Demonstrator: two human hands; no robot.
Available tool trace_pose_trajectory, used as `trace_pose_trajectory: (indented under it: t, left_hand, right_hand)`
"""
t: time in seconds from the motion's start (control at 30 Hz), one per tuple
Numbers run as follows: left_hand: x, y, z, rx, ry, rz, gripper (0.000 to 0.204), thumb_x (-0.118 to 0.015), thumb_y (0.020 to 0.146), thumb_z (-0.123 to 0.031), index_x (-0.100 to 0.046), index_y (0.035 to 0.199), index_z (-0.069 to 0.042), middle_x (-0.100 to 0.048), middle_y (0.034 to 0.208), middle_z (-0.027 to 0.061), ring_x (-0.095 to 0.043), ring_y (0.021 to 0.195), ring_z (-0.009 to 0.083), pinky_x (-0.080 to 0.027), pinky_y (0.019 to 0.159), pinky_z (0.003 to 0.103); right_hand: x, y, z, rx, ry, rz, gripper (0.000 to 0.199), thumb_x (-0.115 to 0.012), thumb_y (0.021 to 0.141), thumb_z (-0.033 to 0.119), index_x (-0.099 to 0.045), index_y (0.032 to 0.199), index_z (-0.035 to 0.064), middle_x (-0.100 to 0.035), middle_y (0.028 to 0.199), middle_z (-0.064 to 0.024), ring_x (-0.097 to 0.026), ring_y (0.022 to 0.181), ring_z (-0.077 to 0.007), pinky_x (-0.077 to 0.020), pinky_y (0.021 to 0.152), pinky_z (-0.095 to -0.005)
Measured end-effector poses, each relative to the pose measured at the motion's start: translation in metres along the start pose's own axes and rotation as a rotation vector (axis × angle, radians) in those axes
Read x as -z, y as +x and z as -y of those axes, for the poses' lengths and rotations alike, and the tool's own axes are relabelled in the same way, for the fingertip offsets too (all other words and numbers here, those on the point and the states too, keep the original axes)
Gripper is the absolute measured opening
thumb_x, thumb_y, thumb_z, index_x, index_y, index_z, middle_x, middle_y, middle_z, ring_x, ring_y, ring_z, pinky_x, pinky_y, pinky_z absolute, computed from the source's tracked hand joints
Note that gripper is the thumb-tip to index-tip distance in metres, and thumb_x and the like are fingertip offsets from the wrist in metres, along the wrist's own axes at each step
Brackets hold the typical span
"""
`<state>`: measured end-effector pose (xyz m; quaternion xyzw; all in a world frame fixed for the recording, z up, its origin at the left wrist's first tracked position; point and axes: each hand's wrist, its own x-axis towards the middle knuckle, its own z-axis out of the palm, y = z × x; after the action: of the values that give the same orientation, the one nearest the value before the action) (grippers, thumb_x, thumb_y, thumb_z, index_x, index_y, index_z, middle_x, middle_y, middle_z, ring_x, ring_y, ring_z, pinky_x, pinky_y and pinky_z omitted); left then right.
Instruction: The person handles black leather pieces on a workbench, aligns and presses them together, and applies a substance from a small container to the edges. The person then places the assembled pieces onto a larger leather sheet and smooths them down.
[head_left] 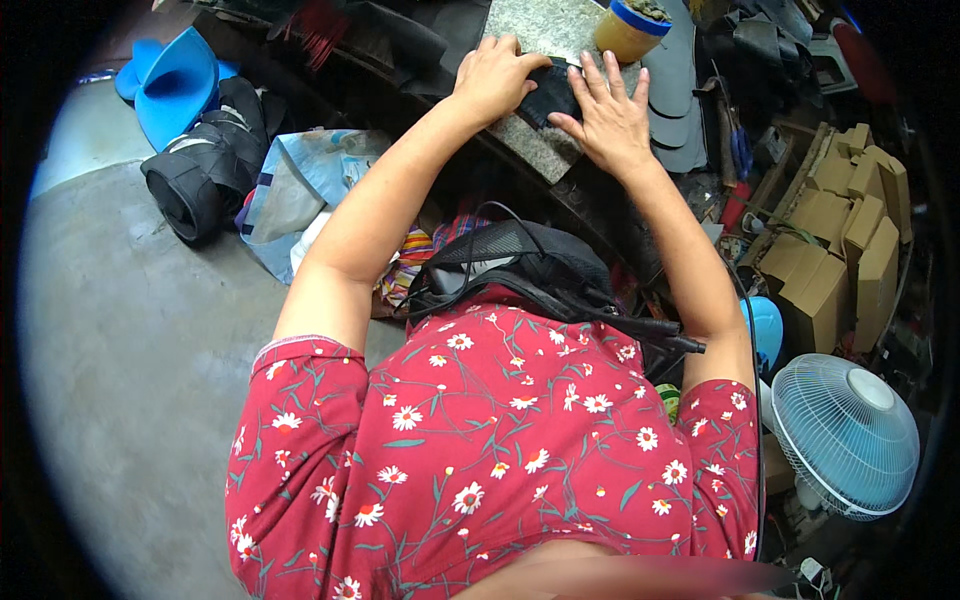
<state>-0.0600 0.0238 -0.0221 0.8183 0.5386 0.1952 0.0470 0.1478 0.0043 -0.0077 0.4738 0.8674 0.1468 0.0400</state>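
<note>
A dark, flat piece of material (549, 97) lies on a speckled grey stone slab (538, 150) at the top middle. My left hand (492, 82) is bent over its left edge, with thumb and forefinger closed on it. On the other side, my right hand (613, 118) rests palm down with its fingers spread, the thumb side touching the piece. Its fingertips point toward a yellowish jar (628, 34) with a blue rim, which stands on the slab just beyond. The exact kind of the dark piece cannot be made out.
Grey sole-shaped sheets (672, 75) hang over the slab's right side. Cardboard pieces (812, 285) and a blue fan (845, 435) stand at right. A black mesh bag (515, 255) sits against my front. Black rolls (205, 175) and blue curved sheets (178, 88) lie at left.
</note>
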Motion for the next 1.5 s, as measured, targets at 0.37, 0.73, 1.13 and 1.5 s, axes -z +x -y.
trace_pose_trajectory:
  t: [0.37, 0.73, 1.13, 1.5]
  left_hand:
    - [0.001, 0.005, 0.001, 0.019, 0.01, 0.063, 0.039, -0.073, 0.082, -0.03, -0.066, 0.12, -0.031, -0.061, 0.107, 0.01, -0.058, 0.107, 0.0308, -0.051, 0.087, 0.043]
    - [0.0, 0.005, -0.001, 0.051, -0.01, 0.087, 0.037, -0.075, 0.08, -0.028, -0.069, 0.117, -0.029, -0.06, 0.112, 0.0089, -0.056, 0.113, 0.0302, -0.048, 0.089, 0.047]
    - [0.001, 0.009, -0.001, 0.031, 0.029, 0.034, 0.039, -0.077, 0.077, -0.025, -0.065, 0.113, -0.019, -0.062, 0.108, 0.0091, -0.059, 0.108, 0.0303, -0.048, 0.085, 0.047]
    - [0.014, 0.008, -0.001, 0.056, -0.086, 0.033, 0.03, -0.075, 0.077, -0.026, -0.06, 0.097, -0.01, -0.066, 0.098, 0.0095, -0.061, 0.101, 0.0324, -0.05, 0.081, 0.044]
  right_hand:
    - [0.011, -0.038, 0.018, 0.117, 0.145, -0.057, 0.079, -0.045, 0.086, 0.071, -0.055, 0.138, 0.0126, -0.036, 0.155, -0.0055, -0.023, 0.147, -0.0284, -0.0081, 0.112, -0.0678]
    - [0.017, -0.035, 0.021, 0.119, 0.517, -0.079, 0.044, -0.049, 0.092, 0.059, -0.071, 0.111, 0.0257, -0.041, 0.151, -0.0027, -0.03, 0.142, -0.0298, -0.0091, 0.112, -0.0669]
    - [0.006, -0.032, 0.0, 0.022, 0.084, -0.056, 0.062, -0.05, 0.09, 0.061, -0.057, 0.136, 0.0201, -0.036, 0.155, -0.0034, -0.026, 0.145, -0.0283, -0.0109, 0.113, -0.067]
    - [0.017, -0.051, -0.042, -0.23, 0.891, -0.459, 0.028, -0.06, 0.094, 0.038, -0.068, 0.11, 0.0154, -0.063, 0.126, -0.0053, -0.051, 0.125, -0.0294, -0.0295, 0.111, -0.05]
